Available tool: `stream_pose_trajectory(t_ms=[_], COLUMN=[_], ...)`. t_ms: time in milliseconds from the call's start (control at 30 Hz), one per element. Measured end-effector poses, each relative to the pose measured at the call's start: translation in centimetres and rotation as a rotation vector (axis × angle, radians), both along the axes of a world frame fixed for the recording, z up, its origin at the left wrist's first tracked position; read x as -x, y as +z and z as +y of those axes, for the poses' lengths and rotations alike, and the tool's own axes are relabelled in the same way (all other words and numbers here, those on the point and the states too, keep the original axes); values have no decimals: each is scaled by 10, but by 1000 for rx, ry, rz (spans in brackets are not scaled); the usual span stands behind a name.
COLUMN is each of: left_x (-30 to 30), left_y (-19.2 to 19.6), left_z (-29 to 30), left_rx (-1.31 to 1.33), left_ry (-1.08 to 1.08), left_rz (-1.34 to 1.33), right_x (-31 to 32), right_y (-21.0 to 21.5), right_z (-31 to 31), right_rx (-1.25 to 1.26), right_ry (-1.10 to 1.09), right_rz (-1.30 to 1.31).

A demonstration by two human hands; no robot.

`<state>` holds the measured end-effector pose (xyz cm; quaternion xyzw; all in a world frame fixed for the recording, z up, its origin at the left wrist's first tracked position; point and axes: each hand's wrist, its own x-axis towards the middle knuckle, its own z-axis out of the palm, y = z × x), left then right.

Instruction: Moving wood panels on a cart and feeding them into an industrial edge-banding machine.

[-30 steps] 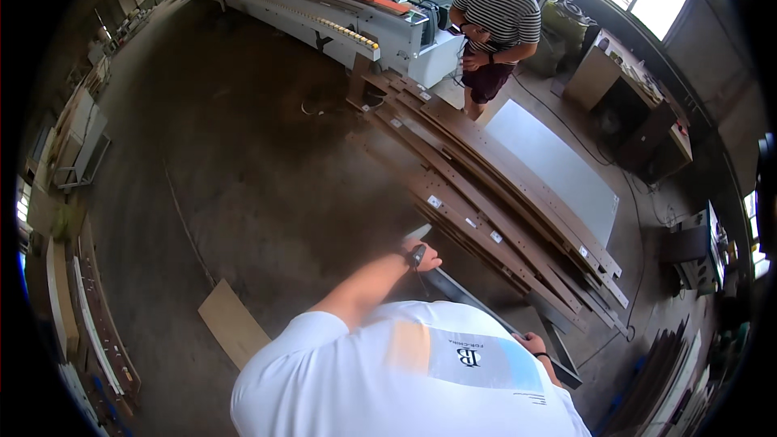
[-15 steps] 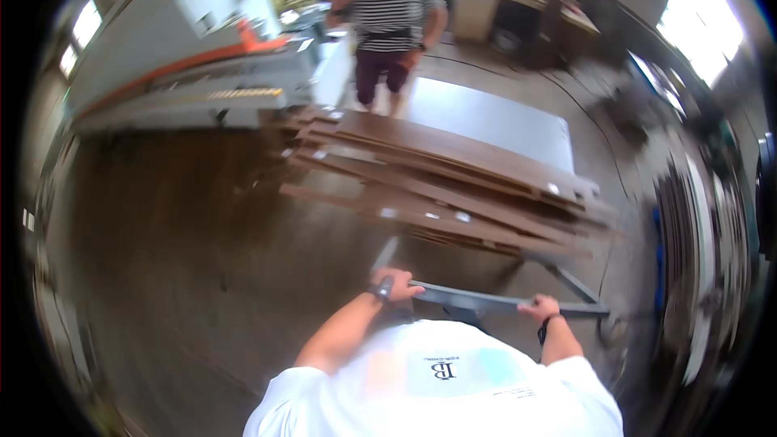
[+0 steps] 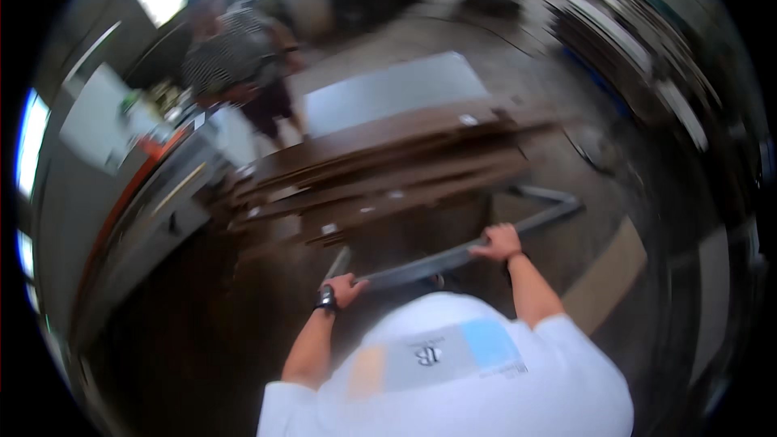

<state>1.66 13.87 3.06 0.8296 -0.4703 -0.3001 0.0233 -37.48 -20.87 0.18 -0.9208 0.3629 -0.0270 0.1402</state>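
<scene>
Workshop interior seen from above, blurred: a dark concrete floor point(image 3: 186, 340), a long grey machine with an orange strip point(image 3: 137, 210) at the left, a pale sheet point(image 3: 388, 89) lying on the floor beyond, and a second person in a striped top point(image 3: 235, 53) standing by the machine. A cart loaded with a stack of long dark-brown boards point(image 3: 380, 166) stands directly ahead of the wearer, its grey metal push bar point(image 3: 429, 263) running across at its near end. The left hand point(image 3: 346, 287), with a dark watch at the wrist, and the right hand point(image 3: 498, 241) are each curled closed around the push bar, well apart near its two ends.
</scene>
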Motion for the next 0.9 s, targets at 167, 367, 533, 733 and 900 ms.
stream_pose_trajectory(t_ms=[167,367,533,733,900], left_x=[-21,-56,-96,-154,-216], left_y=[12,-19,-38,-100,-139], left_z=[41,138,216,272,274], left_rx=[-102,-96,-31,63,-52], left_ry=[-73,-161,-106,-177,-502], left_rz=[-7,-93,-64,-38,25], right_x=[5,-29,-75,-155,-206], right_y=[4,-23,-10,-98,-167], right_z=[86,180,283,399,446], right_rx=[-201,-320,-310,-195,-144], right_ry=[-140,-139,-228,-207,-335], right_rz=[175,250,287,432,494])
